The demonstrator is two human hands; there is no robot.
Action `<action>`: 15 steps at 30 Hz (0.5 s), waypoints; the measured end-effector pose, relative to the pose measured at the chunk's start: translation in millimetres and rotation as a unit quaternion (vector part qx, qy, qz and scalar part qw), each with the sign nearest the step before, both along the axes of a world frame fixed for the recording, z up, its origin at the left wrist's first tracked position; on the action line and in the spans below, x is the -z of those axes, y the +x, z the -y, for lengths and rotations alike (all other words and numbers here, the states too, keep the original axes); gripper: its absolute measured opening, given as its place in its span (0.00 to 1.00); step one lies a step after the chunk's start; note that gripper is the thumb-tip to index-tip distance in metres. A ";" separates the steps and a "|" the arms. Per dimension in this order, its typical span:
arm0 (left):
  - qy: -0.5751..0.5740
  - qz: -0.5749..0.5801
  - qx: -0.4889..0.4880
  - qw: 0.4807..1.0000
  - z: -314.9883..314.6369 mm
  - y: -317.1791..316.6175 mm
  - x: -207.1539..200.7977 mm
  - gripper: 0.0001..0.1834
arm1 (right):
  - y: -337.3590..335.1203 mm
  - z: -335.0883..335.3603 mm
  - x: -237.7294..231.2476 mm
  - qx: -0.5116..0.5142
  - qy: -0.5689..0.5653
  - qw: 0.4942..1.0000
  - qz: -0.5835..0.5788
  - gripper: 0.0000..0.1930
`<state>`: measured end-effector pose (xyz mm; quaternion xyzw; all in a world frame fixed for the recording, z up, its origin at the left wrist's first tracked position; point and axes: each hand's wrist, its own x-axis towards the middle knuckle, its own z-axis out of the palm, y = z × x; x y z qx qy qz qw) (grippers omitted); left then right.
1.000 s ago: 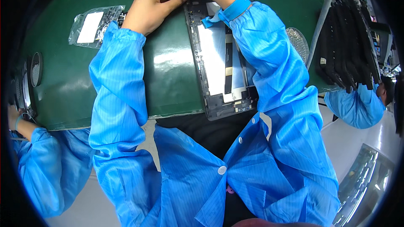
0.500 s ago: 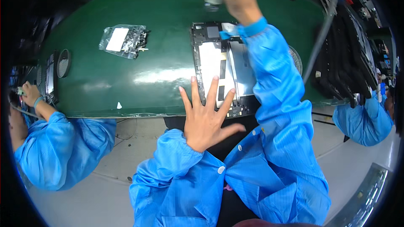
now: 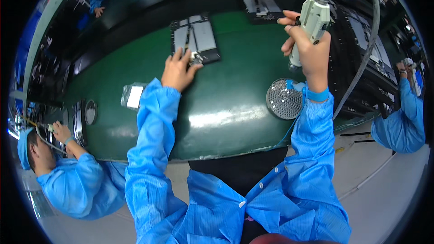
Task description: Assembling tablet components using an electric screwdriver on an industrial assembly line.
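Observation:
My left hand [image 3: 179,70] reaches to the far part of the green table, fingers spread and touching the near edge of a flat black device chassis [image 3: 204,34] with silver-grey panels. In my right hand [image 3: 312,47], raised over the table's right side, is a pale electric screwdriver [image 3: 313,18], its tip pointing down and a grey cable rising from its top. Below that hand stands a round dish [image 3: 285,100] with a dotted surface. A blue strap [image 3: 317,95] circles my right wrist.
Another chassis [image 3: 260,4] lies at the far edge. Black chassis parts [image 3: 368,54] are stacked at right. A clear bag [image 3: 134,96] with a white label is left of my forearm. Co-workers in blue sit at left [image 3: 83,180] and right [image 3: 400,126].
The chassis has gone from the table's front edge to its far part, my left hand with it. My right hand has moved right with the screwdriver. The view has tilted up.

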<state>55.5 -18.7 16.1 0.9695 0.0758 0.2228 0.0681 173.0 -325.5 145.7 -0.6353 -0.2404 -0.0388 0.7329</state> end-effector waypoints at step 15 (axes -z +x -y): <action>-0.412 -0.216 -0.137 0.874 43.3 286.7 -12.4 0.68 | 22.5 23.1 27.5 0.063 0.009 0.997 -0.050 0.12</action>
